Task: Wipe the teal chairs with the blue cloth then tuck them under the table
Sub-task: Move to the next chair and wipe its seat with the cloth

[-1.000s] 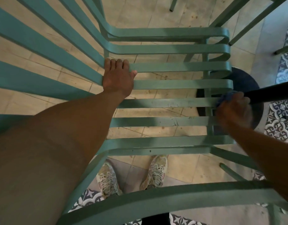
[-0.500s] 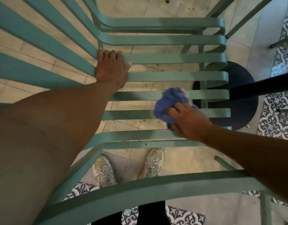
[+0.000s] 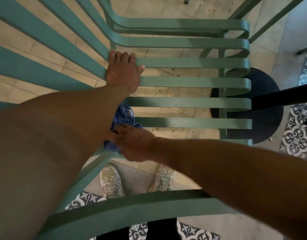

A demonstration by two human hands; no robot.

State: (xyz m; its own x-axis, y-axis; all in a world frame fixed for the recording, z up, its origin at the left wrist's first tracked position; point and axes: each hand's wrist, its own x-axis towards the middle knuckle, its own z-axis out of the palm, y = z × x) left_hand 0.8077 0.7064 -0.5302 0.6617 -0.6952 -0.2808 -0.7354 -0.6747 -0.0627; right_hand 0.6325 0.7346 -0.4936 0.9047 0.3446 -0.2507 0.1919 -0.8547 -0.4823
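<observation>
Directly below the camera, the teal slatted metal chair (image 3: 192, 82) fills most of the view, its flat seat slats running across and its curved back slats rising at the left. Under it lies the pale tiled floor (image 3: 166, 7), with patterned blue-and-white tiles at the right edge. To the right, the round black base of the table (image 3: 263, 122) sits just beyond the seat's front edge, with a dark bar of the table crossing above it.

The left hand (image 3: 122, 73) rests on the seat where the slats bend up into the back, fingers lying over one slat and the thumb out to the side, steadying the chair. The right hand (image 3: 133, 144) reaches across under the left forearm and grips the crumpled blue cloth (image 3: 122, 116), pressing it against the near slats at the left side of the seat. A pair of light grey trainers (image 3: 113, 182) shows through the gaps below.

The wiping looks to be under way, with the farther slats perhaps not yet covered, though I cannot tell which are clean. The chief risks, as I judge them: the crossed arms may cramp the stroke, so the corner beneath the left forearm gets missed; the bunched cloth could snag in a gap between slats and slip from the fingers; and a hard push might shift the light chair into the table base.
</observation>
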